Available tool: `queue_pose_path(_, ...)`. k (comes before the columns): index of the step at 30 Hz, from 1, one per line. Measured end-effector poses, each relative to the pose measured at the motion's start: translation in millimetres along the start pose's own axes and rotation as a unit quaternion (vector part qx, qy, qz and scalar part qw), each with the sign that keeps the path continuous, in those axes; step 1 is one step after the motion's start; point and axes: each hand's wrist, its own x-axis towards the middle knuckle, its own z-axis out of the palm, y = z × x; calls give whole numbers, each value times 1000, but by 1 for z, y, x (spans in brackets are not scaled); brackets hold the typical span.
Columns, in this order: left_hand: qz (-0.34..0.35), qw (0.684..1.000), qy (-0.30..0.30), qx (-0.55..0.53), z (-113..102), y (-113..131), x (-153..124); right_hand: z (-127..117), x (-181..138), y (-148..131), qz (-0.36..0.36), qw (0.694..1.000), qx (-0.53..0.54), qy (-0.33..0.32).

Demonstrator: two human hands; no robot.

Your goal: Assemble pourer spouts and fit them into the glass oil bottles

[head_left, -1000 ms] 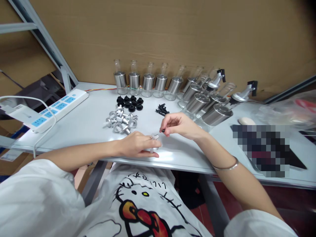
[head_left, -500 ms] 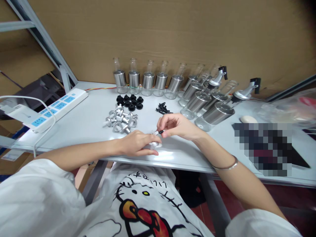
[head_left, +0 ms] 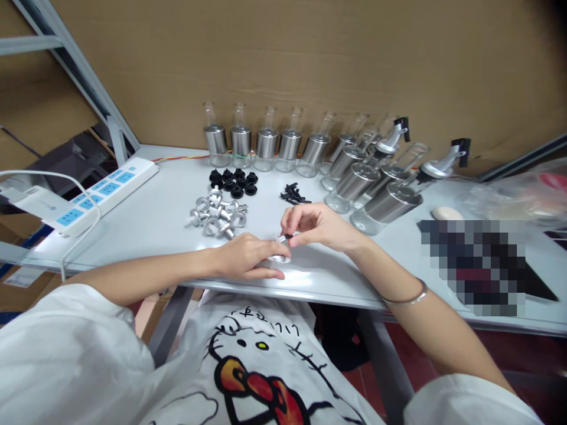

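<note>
Near the front edge of the table, my left hand (head_left: 248, 258) is closed around a silver pourer spout (head_left: 279, 258), its ring partly hidden by the fingers. My right hand (head_left: 316, 227) pinches a small black lever piece (head_left: 288, 236) against the spout's narrow end. Whether the two parts are joined cannot be seen. Behind my left hand lies a pile of silver pourer spouts (head_left: 217, 213). Several black stoppers (head_left: 237, 182) sit beyond that pile. A heap of small black lever pieces (head_left: 292, 193) lies just past my right hand.
Glass bottles with steel sleeves (head_left: 267, 143) stand along the back; two on the right carry pourers (head_left: 437, 169). A white power strip (head_left: 108, 192) with a cable lies at left. At right are a white oval object (head_left: 447, 213), a blurred dark item and a plastic bag (head_left: 509, 192).
Both hands stay in almost the same place. The right fingertips have shifted very slightly at the black lever piece.
</note>
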Motion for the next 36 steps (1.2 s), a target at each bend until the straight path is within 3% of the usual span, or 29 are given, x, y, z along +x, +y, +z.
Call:
queue_pose_path(14,6,1000,-14,15,-1,1,1,2,0,1,42,998,-49,9)
queue_pose_path(20,-9,999,-29,15,0,0,-1,6,0,4,20,998,-61,-7)
queue_pose_path(30,5,1000,-13,14,0,0,0,2,-3,-6,-15,984,-177,-14)
queue_pose_path(36,11,1000,-12,14,-1,0,0,-2,-4,-8,36,979,-183,-84)
